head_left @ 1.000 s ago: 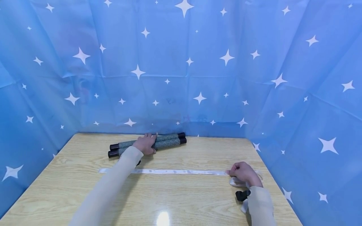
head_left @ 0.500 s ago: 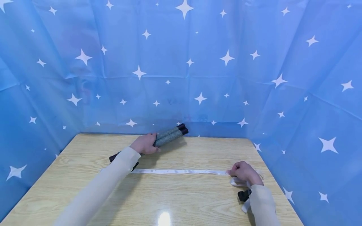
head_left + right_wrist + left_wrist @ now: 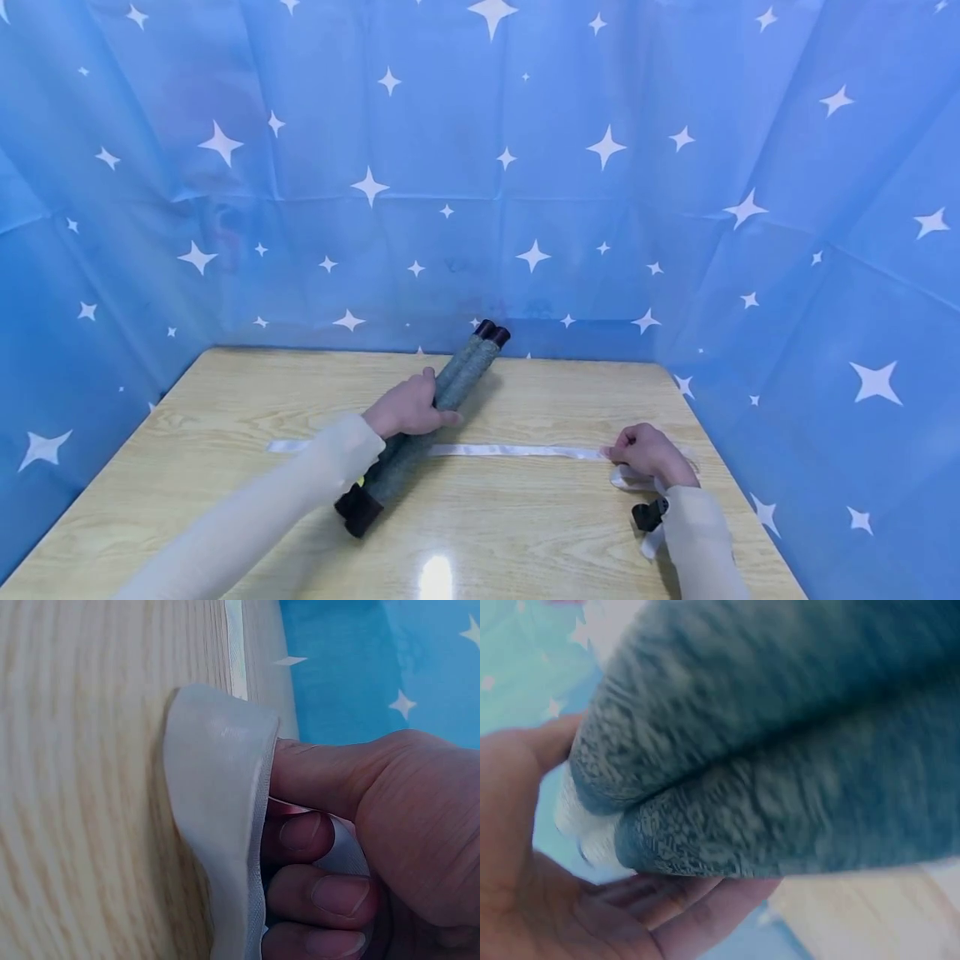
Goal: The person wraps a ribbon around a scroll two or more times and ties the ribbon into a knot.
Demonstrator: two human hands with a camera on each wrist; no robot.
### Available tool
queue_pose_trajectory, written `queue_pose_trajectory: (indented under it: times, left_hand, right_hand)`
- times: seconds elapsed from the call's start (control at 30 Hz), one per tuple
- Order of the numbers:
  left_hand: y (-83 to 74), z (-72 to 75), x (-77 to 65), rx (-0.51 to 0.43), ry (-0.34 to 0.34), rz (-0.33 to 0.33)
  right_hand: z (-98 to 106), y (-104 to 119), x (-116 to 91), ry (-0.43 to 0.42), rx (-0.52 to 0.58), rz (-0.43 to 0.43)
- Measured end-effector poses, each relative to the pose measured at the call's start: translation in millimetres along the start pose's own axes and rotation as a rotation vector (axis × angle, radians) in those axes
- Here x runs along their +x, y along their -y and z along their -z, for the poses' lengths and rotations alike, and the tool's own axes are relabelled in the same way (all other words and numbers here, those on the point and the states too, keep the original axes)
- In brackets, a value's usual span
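Observation:
A scroll (image 3: 474, 373), rolled from both ends into two side-by-side blue-green patterned rolls with dark end caps, slants above the wooden table. My left hand (image 3: 408, 407) grips it around the middle; in the left wrist view, thumb and fingers wrap the rolls (image 3: 727, 780). Its lower part crosses over a white ribbon (image 3: 517, 451) laid straight across the table, hiding a stretch of it. At the ribbon's right side, my right hand (image 3: 647, 454) pinches it between thumb and fingers. The right wrist view shows the ribbon's loose length (image 3: 214, 750) looping over and behind the curled fingers.
The wooden table (image 3: 525, 525) has its back edge against a blue star-printed curtain (image 3: 480, 167), which also closes in both sides. A small black device (image 3: 648, 515) sits at the right wrist, beside a loose tail of ribbon.
My left hand has lifted the scroll from the back of the table and turned it steeply, bringing its near end toward me, over the ribbon. The right hand has stayed put, pinching the ribbon.

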State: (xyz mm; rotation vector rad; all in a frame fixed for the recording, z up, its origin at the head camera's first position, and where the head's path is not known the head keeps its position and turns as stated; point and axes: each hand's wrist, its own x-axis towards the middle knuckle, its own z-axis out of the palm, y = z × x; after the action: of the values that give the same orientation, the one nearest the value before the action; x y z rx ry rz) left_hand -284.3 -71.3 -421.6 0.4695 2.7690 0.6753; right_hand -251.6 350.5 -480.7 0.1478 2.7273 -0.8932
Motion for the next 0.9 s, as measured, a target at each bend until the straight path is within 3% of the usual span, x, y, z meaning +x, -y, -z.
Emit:
queue_pose_trajectory:
  times: [0.23,0.5,0.73,0.9]
  left_hand:
    - [-26.5,-24.9,-6.9,-0.133,-0.057,0.096]
    - [-45.1,-52.0,-17.0,-0.25,-0.158,0.173]
    - [-49.9,-74.1,-20.8,-0.172,-0.242,0.207]
    - [-51.9,-80.7,-19.4,-0.119,-0.274,0.237]
  right_hand:
    - [2,-1,-4,0.005,0.012,0.013]
    - [0,-2,-4,0.016,0.001,0.013]
    - [0,0,-1,0.015,-0.029,0.022]
    - [1,2,-1,0.018,-0.029,0.025]
